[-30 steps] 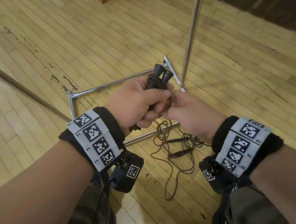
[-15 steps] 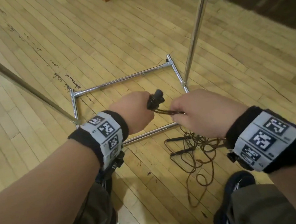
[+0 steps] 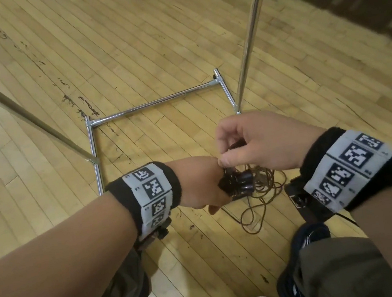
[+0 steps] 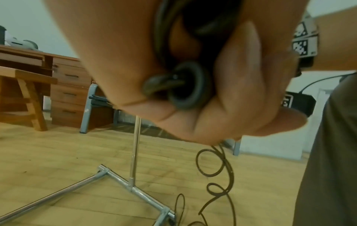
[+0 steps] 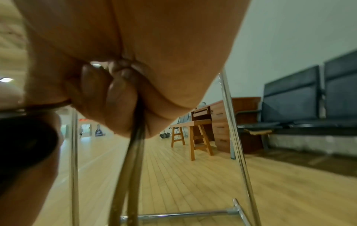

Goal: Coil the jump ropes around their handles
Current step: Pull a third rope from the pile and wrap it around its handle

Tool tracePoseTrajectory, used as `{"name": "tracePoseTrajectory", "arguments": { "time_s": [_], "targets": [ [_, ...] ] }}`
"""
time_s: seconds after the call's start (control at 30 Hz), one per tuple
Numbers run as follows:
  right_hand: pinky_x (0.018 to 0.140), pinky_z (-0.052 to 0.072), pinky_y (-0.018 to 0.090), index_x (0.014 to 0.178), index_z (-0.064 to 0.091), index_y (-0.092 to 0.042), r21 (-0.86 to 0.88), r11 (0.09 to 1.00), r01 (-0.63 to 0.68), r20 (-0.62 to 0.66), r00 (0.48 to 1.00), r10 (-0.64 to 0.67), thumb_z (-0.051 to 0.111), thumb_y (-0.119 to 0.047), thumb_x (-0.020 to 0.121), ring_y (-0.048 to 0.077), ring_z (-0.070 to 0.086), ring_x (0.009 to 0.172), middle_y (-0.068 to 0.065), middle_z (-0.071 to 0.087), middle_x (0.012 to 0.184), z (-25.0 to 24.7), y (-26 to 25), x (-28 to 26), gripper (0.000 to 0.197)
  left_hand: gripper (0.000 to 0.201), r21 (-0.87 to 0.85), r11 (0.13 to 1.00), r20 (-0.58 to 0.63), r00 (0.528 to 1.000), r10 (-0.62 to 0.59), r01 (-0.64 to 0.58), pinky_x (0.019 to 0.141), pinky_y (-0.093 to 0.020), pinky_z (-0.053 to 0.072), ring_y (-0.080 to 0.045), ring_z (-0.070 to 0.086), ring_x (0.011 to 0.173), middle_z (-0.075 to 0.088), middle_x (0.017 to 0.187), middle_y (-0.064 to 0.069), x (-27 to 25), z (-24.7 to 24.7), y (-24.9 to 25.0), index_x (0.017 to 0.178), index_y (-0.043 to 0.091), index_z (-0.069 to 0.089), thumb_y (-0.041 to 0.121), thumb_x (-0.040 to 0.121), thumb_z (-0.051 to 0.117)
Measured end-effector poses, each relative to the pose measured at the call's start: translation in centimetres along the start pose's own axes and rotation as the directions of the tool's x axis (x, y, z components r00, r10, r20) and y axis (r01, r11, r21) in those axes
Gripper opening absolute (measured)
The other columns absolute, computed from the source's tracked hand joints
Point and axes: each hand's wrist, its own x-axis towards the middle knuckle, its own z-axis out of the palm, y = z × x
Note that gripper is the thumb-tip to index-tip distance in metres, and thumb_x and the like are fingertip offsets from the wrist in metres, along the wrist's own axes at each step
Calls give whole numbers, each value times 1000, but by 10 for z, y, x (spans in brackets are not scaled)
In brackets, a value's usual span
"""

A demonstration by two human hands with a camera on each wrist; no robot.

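The light wooden plank floor (image 3: 160, 39) fills most of the head view, with dark scuff marks on some boards. On it stands a chrome tube frame (image 3: 157, 101), a low rectangle of shiny bars with thin upright poles rising from its sides. In the wrist views a brown wooden desk with drawers (image 4: 71, 79), a wooden stool (image 5: 195, 133) and a row of dark padded seats (image 5: 309, 97) stand at the edge of the room, well apart from the person.

The person's two forearms reach in from below, each with a black wristband that carries square black-and-white markers. The left hand (image 3: 201, 185) is low and its grip is clenched around the black plastic jump rope handles (image 3: 237, 183), which it holds together as a pair; the left wrist view shows the round end of one handle (image 4: 185, 87) between the curled fingers. The right hand (image 3: 253, 145) is just above the left hand and touches it at the thumb. Its grip is closed on the thin dark brown rope cord (image 5: 135, 168), pinched between thumb and fingers near the handles.

The rest of the cord hangs down from the hands and lies in loose tangled loops on the floor (image 3: 259, 205), between the person's knees. Whether any turn is already wound on the handles, I cannot tell.
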Motion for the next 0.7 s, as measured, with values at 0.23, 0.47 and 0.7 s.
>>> {"name": "tracePoseTrajectory", "arguments": {
  "time_s": [0.23,0.47,0.7],
  "targets": [
    [50,41,23,91,65,-1,472,874,116,46,987,-156,71,-5,94,18,46,55,12,54,70,-4,-4,1,8,19,-429,882,121,955,269,-194,47,-24,44,-8,49,45,71,69,3,-13,-5,-2,96,38,73,21,102,66],
    [51,48,25,90,61,-9,644,760,-91,20,995,102,71,-30,81,13,60,58,7,63,73,1,17,13,25,9,-621,758,-6,968,251,-201,39,-21,39,-13,50,40,73,68,-8,-19,-17,-15,100,12,78,9,93,72],
    [49,23,30,92,63,-13,586,789,-186,12,975,222,42,-19,111,19,34,57,13,52,73,20,14,21,28,16,-818,545,-137,983,125,-183,34,-19,36,-13,46,36,68,65,-12,-23,-36,-36,95,-1,71,8,84,65]
  ]
}}
